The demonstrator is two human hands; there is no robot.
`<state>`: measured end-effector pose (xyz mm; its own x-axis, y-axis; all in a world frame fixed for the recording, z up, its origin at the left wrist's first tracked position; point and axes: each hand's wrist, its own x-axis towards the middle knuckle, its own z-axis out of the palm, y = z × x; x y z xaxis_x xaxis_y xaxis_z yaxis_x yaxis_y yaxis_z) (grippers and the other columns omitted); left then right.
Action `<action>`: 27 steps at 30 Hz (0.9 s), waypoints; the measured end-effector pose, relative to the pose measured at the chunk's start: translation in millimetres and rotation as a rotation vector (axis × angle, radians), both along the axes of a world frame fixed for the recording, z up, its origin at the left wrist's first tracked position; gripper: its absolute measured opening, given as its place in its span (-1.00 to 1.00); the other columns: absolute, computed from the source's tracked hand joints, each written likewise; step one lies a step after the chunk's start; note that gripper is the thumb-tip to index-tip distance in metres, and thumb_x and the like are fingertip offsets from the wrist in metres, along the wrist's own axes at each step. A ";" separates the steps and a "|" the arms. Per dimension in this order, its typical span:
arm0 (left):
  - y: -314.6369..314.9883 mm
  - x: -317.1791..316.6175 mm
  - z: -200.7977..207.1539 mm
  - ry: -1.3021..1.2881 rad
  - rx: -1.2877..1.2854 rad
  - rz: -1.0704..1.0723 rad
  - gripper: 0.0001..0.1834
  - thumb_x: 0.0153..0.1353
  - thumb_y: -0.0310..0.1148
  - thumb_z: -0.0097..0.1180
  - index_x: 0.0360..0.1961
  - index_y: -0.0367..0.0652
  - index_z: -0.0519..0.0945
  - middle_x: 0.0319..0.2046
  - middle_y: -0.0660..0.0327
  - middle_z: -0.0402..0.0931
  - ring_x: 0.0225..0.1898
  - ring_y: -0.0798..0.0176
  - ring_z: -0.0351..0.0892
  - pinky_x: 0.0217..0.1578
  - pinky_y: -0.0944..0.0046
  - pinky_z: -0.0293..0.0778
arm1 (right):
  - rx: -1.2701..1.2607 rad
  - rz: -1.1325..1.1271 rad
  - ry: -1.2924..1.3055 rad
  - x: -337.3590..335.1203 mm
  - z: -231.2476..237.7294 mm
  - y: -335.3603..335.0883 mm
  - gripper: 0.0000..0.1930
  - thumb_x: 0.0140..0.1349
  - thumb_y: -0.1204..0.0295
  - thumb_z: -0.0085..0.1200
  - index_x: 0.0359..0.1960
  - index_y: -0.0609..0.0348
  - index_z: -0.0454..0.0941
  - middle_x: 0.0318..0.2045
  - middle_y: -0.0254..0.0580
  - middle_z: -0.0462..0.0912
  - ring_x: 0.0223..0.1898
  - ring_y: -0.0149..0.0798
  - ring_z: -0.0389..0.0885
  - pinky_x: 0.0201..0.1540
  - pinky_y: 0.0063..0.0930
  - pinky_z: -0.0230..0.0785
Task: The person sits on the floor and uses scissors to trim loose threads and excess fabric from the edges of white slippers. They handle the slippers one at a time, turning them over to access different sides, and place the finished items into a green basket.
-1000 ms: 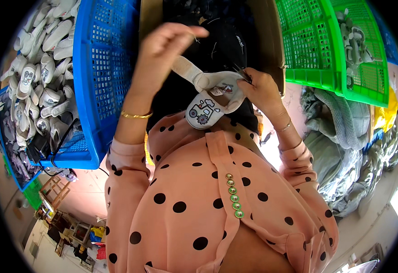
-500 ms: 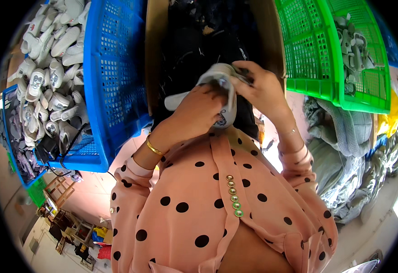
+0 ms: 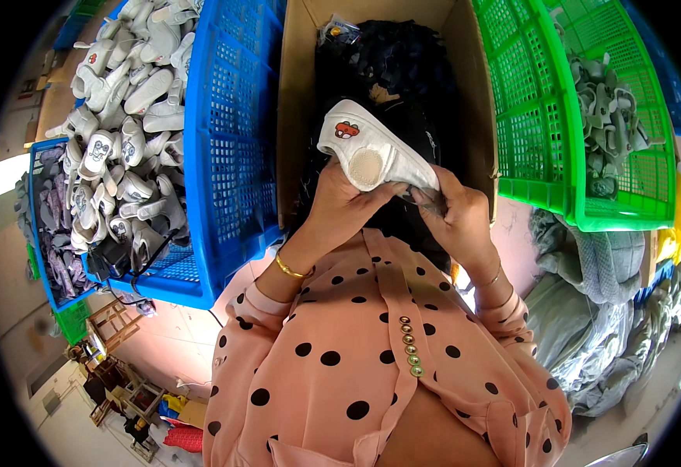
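A white cloth shoe upper [image 3: 391, 152] with a small red car motif and a round beige patch is stretched between my hands, above the open cardboard box. My left hand [image 3: 344, 198] is closed on its lower left edge, fingers behind the cloth and thumb along the bottom. The narrow right end is pinched in my right hand [image 3: 461, 218]. A dark grey bit [image 3: 427, 200] shows at the right fingertips; I cannot make out whether it belongs to the upper.
Left stands a blue crate [image 3: 231, 132] heaped with white shoe pieces [image 3: 126, 167]. The cardboard box [image 3: 465, 54] holds dark material [image 3: 402, 58]. On the right, a green crate [image 3: 527, 117] contains grey pieces [image 3: 609, 117]; grey cloth and plastic bags [image 3: 570, 303] lie below it.
The shoe upper has been turned and spread out, so its red motif now faces up. Both hands have shifted lower on it. The view has swung, showing more of the box.
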<state>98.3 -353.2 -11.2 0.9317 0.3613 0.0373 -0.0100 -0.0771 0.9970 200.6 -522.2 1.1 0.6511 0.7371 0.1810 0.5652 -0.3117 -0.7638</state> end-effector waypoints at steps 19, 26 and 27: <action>18.2 7.1 23.7 -0.072 0.702 0.207 -0.68 -0.02 -0.32 0.42 -0.24 -0.17 0.65 -0.34 0.12 0.58 -0.39 0.14 0.59 -0.38 0.22 0.50 | 0.104 -0.106 0.160 4.6 -7.4 20.2 -0.68 0.24 0.38 0.20 -0.06 0.33 0.51 -0.59 -0.03 0.56 -0.62 -0.24 0.54 -0.49 -0.51 0.37; 22.2 6.0 31.4 -0.332 0.884 0.282 -0.75 -0.02 -0.46 0.32 -0.26 -0.15 0.61 -0.33 0.16 0.54 -0.31 0.10 0.55 -0.37 0.22 0.52 | 0.335 -0.184 0.519 7.5 -6.9 30.9 -0.70 0.37 0.31 0.07 -0.05 0.34 0.50 -0.45 -0.39 0.58 -0.57 -0.50 0.40 -0.48 -0.66 0.29; 18.4 5.8 31.5 -0.418 0.923 0.297 -0.75 -0.03 -0.48 0.32 -0.26 -0.15 0.62 -0.34 0.18 0.53 -0.30 0.11 0.55 -0.36 0.23 0.52 | 0.373 -0.210 0.698 1.7 -1.8 33.5 -0.71 0.39 0.30 0.05 -0.06 0.31 0.50 -0.50 -0.44 0.51 -0.60 -0.57 0.31 -0.54 -0.69 0.18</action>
